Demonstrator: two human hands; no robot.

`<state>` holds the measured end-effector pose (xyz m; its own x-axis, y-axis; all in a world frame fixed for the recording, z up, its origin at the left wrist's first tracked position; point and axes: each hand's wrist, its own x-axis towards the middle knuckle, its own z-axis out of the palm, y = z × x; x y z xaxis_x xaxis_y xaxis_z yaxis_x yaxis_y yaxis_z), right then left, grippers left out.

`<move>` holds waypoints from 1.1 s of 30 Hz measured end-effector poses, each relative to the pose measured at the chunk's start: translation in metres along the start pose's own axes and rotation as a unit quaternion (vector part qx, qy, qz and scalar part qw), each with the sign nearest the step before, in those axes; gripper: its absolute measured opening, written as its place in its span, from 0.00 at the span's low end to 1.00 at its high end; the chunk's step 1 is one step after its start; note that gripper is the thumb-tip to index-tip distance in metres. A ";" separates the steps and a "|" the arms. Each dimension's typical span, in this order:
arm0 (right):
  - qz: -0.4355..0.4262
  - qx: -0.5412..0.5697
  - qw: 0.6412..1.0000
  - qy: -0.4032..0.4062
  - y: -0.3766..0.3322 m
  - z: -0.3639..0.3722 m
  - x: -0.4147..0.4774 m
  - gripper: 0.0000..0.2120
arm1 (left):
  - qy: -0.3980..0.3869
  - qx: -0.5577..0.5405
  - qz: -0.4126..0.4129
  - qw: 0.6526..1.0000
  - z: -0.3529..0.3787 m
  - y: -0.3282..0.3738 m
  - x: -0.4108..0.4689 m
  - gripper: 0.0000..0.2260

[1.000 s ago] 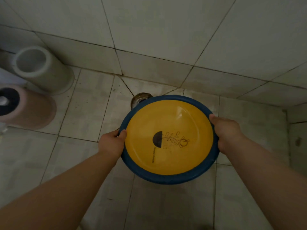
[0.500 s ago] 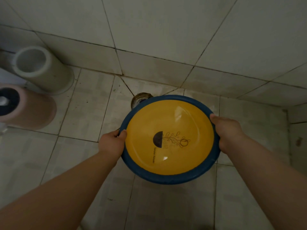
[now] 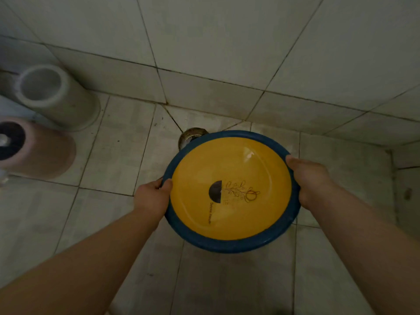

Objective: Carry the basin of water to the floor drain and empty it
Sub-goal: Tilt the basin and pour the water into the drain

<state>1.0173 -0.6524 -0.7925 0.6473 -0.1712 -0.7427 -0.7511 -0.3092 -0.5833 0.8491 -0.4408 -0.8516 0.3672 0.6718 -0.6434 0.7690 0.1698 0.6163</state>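
We hold the basin (image 3: 230, 192) level above the floor, its far rim just over the near edge of the drain (image 3: 192, 136), so the drain peeks out beyond the blue rim. We judge this placement is deliberate: from here a tip away from us should send the water straight into the drain instead of across the tiles. Holding it flat keeps the water in; a faint glint on the yellow inside suggests a shallow layer.

Our left hand (image 3: 151, 198) clasps the rim on the side of the drain's near-left, thumb hooked over the edge, fingers underneath. Our right hand (image 3: 306, 180) clamps the opposite rim the same way. Both forearms reach forward, nearly straight, wrists level. Two cylindrical containers (image 3: 52, 96) stand well to the left of the drain.
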 end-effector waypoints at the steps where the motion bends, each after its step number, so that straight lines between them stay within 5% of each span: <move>1: 0.001 -0.001 1.000 0.000 0.000 0.000 0.000 0.13 | 0.002 0.001 0.001 1.000 0.000 0.000 0.000 0.17; 33: 0.010 0.001 1.000 -0.001 -0.001 -0.002 -0.001 0.13 | 0.004 -0.033 -0.010 0.999 -0.001 0.004 -0.003 0.16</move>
<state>1.0181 -0.6533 -0.7907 0.6317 -0.1749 -0.7552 -0.7642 -0.3041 -0.5688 0.8500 -0.4414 -0.8469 0.3472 0.6732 -0.6529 0.7396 0.2315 0.6320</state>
